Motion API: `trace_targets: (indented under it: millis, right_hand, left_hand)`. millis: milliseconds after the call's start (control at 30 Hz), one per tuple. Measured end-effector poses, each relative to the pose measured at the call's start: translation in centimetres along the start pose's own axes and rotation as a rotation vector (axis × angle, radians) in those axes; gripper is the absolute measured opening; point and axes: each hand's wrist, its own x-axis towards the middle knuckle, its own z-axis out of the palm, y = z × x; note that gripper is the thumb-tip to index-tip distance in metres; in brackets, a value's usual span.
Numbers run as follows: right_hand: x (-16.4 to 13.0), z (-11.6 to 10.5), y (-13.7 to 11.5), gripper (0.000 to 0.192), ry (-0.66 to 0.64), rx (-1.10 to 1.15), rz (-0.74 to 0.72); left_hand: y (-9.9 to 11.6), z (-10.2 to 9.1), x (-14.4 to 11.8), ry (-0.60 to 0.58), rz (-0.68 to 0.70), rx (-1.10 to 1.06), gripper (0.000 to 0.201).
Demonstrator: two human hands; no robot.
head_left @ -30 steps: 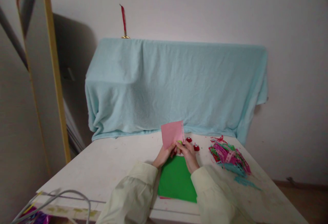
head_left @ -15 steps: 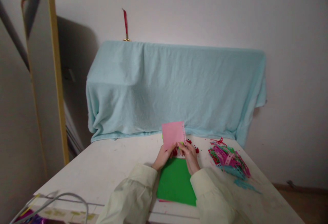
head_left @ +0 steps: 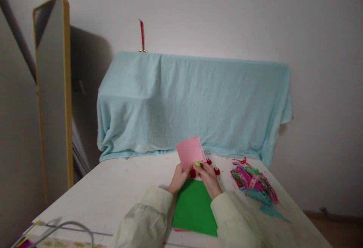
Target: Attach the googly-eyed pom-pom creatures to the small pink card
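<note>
White table (head_left: 119, 187), pale wall (head_left: 227, 13)

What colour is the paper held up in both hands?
Pink; the paper has a punched pattern along its right edge. Seen in the head view.

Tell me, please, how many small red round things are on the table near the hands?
3. One small red thing lies between the hands, one just beyond the right hand, one to its right. More may be hidden under the hands.
</note>
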Motion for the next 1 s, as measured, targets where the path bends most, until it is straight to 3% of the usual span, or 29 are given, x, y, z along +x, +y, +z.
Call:
trace_targets:
  millis: [300,700,1000]
  right_hand:
    - [0.4,-0.4,0.9,0.025,0.032,-0.022,-0.038]
    - [0.0,0.2,-0.6,0.037,0.101,-0.021,-0.038]
    - [0.5,-0.6,0.6,0.032,0.083,-0.052,-0.030]
  left_hand:
    - [-0.2,-0.1,0.0,-0.055,-0.019,0.000,0.044]
    - [-0.1,0.0,-0.1,-0.040,-0.003,-0.009,0.046]
    - [0.2,-0.1,-0.1,-0.048,-0.022,-0.007,0.048]
